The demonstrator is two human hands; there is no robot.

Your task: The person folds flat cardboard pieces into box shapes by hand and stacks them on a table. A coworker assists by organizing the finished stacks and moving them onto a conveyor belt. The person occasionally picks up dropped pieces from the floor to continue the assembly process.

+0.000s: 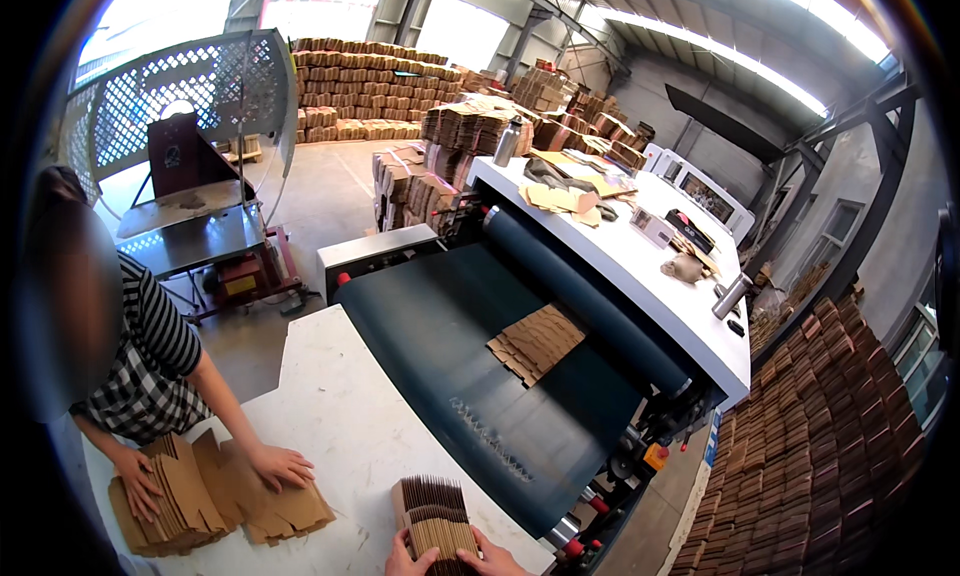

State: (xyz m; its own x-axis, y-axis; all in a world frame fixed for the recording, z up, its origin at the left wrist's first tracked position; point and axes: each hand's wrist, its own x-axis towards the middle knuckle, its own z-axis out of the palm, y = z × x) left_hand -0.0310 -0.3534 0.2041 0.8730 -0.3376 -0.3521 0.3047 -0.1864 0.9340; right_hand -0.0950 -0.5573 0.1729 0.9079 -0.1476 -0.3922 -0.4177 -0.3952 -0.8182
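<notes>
At the lower edge I hold a bundle of folded cardboard blanks [435, 511] on the white table, their edges standing up in a row. My left hand [408, 556] is closed on its left side, thumb against the near face. On the right side my right hand [495, 558] grips the same bundle, its thumb also on the near face. Beyond the table, a shingled row of brown cardboard blanks [538, 344] lies on the dark conveyor belt [420, 306].
A co-worker at the left rests both hands on a cardboard stack [175, 496] and loose flat pieces [285, 511] on the white table [325, 396]. A white machine [650, 266] stands behind the belt roller. Tall cardboard stacks [800, 446] line the right side.
</notes>
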